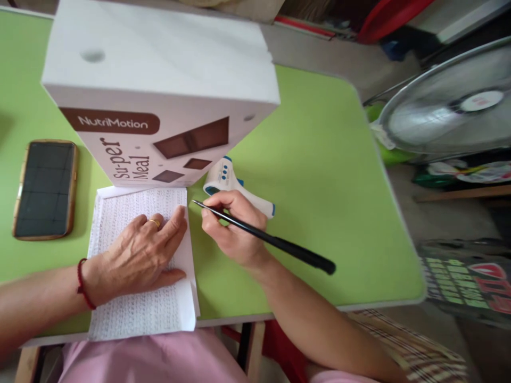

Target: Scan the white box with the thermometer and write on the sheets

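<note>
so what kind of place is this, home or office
Most likely a home, not an office. A small green table holds a phone, a food box and a thermometer, and a fan stands beside it among floor clutter.

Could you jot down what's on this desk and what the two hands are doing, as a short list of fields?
surface: green table
left hand: flat on the sheet of paper, pressing it down
right hand: grips a black pen, tip just right of the paper's edge
behind paper: white NutriMotion box
behind right hand: infrared thermometer
far left: smartphone, screen dark
off table, right: electric fan
</note>
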Demonstrator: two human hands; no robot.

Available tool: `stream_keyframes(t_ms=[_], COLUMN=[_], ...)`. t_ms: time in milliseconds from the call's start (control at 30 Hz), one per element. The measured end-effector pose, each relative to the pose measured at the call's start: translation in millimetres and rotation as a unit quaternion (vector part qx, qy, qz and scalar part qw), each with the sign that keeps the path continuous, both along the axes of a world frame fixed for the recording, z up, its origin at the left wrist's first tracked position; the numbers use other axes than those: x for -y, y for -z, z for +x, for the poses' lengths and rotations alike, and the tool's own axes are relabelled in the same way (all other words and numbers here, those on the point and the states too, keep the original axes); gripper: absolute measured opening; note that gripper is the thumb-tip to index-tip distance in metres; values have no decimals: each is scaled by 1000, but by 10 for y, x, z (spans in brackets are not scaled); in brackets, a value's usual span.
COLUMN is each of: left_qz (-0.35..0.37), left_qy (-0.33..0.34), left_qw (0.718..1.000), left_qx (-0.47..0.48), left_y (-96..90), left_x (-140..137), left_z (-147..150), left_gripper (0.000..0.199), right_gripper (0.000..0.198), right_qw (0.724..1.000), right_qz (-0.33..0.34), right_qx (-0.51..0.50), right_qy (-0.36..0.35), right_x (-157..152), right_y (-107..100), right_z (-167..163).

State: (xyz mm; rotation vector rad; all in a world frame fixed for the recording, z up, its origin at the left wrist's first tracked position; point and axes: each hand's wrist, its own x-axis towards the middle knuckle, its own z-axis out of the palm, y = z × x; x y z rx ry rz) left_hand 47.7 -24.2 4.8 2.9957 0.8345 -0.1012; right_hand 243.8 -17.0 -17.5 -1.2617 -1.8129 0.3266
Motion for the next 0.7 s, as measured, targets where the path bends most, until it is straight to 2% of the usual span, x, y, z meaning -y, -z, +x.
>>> stream_keyframes(t_ms=[67, 133, 233, 333, 533, 700], left_qz=[-10, -23, -51, -97, -171, -178], left_qy=[-3, -9, -24, -34, -22, -31], left_qw=[1000, 1000, 998, 994, 985, 983], left_qx=[0, 8, 25, 24, -15, -37], left_y=[9, 25, 32, -5, -92, -119], left_x=[4, 9, 7, -18, -84, -57], left_z=[-3, -18, -49, -83, -199, -263], left_gripper=[73, 74, 77, 80, 109, 113], right_gripper=[12, 14, 19, 22, 31, 28], right_qw=[996, 980, 939, 908, 886, 878], right_qz=[39, 60, 30, -8, -38, -74], right_qx=[62, 150, 295, 380, 422, 408], right_qy=[-50, -112, -173, -176, -186, -239], right_x=[19, 51, 139, 249, 380, 451], right_y=[-97, -197, -317, -361, -329, -399], right_z=[54, 114, 190, 234, 243, 144])
